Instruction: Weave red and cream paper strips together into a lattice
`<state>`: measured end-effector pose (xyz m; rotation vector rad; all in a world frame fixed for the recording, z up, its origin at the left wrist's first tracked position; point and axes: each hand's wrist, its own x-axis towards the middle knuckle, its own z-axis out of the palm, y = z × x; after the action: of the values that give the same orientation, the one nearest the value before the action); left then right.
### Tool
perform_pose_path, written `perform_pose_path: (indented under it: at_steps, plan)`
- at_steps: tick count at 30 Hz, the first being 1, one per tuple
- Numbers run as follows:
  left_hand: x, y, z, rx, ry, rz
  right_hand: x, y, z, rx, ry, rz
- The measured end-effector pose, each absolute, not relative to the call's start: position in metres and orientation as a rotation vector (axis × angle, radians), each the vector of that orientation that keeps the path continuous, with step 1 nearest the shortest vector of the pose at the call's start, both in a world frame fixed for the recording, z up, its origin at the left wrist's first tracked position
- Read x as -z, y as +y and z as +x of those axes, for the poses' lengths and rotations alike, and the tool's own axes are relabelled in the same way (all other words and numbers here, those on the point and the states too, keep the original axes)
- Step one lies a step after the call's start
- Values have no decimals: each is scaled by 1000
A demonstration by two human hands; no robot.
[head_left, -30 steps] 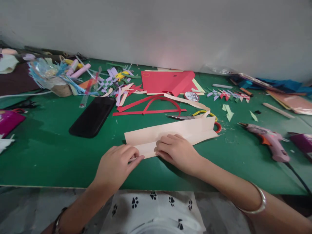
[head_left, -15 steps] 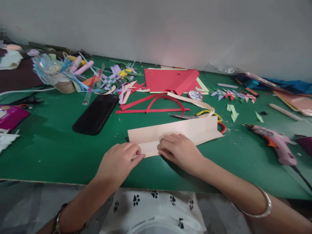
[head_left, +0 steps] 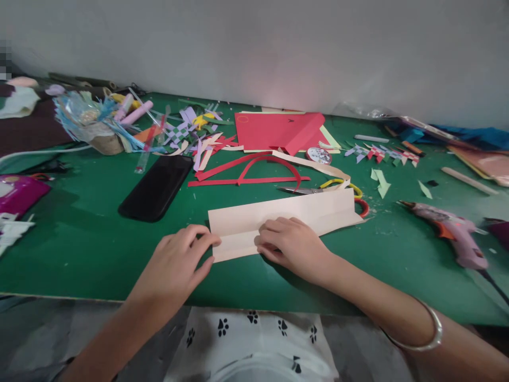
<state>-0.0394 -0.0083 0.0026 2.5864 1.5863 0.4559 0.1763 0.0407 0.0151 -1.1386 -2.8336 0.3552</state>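
A folded sheet of cream paper (head_left: 234, 223) lies lengthwise on the green table, its back part raised along a crease. At the paper's left end is my left hand (head_left: 177, 260), its thumb and fingers apart, fingertips at the paper's edge. My right hand (head_left: 292, 246) rests on the middle of the paper, fingers bent and pinched on its near edge; part of the sheet is hidden under it. Scissors (head_left: 302, 191) with yellow and red handles lie behind the paper, partly covered by it. Red paper strips (head_left: 254, 181) and a cream strip (head_left: 314, 164) lie just beyond.
A black phone (head_left: 157, 188) lies at left, near a magenta device (head_left: 22, 193). A pink glue gun (head_left: 449, 228) is at right. Red paper sheets (head_left: 274, 130), a roll of tape (head_left: 318, 155) and woven paper scraps (head_left: 181, 132) lie toward the wall.
My left hand has let go of the paper's near left corner and moved slightly left, its fingers spreading. My right hand stays on the paper.
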Motion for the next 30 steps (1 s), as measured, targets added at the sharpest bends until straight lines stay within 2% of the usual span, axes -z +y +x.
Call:
perform_pose_path:
  at_steps: [6,17,25,30]
  plan:
    - [8,-23,-8,-593,1179,2989,-15,40,175,-351,-2821,-1147]
    - [5,-25,1,-536,1224,2899,-20,47,226,-493,-2664,-978]
    - [-10,4,15,-252,1306,2793,-4,32,209,-124,-2638,-858]
    - [-6,13,21,-239,1386,2633,-4,29,208,-184,-2651,-957]
